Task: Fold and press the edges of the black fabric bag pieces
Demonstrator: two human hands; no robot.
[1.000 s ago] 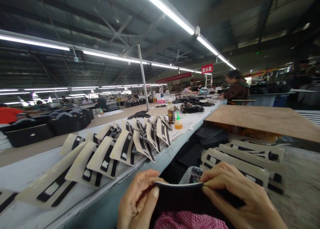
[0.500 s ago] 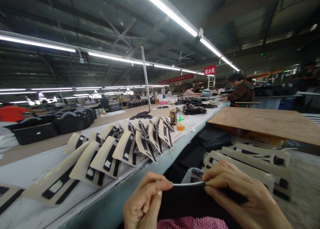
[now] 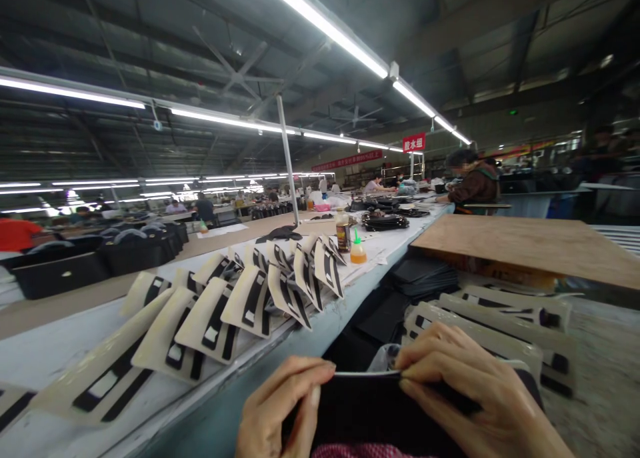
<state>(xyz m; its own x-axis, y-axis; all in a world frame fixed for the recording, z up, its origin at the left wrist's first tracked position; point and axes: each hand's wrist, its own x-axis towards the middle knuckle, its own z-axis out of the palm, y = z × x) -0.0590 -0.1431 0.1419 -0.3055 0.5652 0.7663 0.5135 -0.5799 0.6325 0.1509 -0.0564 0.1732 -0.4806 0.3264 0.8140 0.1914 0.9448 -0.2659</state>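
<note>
Basically, both hands are pinching the top edge of a black panel (image 3: pixel 365 411) held low in front of the body, just past the near edge of the surface (image 3: pixel 40 351). The left hand (image 3: pixel 280 408) has thumb and fingers closed on the left end of that edge; the right hand (image 3: pixel 465 391) is curled over the right end, fingertips pressed down along it. The step looks like folding or pressing the edge along its length, roughly midway, since the hands sit apart with a stretch of edge between them. The next move probably calls for keeping the edge taut and level while the fingers work along it, with an even pinch so the fold doesn't wander.

The panel is dark, matte and flexible-looking, with a thin pale line showing along the top edge. Its lower part is cut off by the frame, and a bit of pink checked fabric (image 3: pixel 360 451) shows beneath.

On the surface to the left lie overlapping cream pieces with black strips (image 3: pixel 240 305), fanned in a row. Further off stand an orange squeeze bottle (image 3: pixel 357 251) and a brown bottle (image 3: pixel 343 233) just beside it. On the right, more cream-and-black pieces (image 3: pixel 500 325) are stacked under a wooden board (image 3: pixel 525 245). Another person (image 3: pixel 470 181) works far down the line.
</note>
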